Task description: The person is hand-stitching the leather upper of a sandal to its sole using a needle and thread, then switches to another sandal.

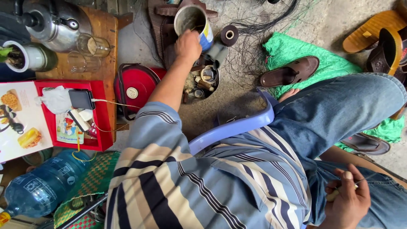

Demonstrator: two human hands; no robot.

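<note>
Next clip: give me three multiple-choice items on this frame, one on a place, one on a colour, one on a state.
1. Where is the left hand?
A. at the metal can
B. on the water bottle
C. on the kettle

2. What colour is the cloth under the brown sandal?
A. red
B. green
C. white

3. How is the right hand placed?
A. flat and open on the floor
B. closed around a glass
C. fingers pinched on a thin tool over the lap

Answers:
1. A, the left arm reaches out and the hand sits at the can's rim.
2. B, bright green mesh cloth lies beneath the sandal.
3. C, the fingers curl around a slim tool above the jeans.
</note>
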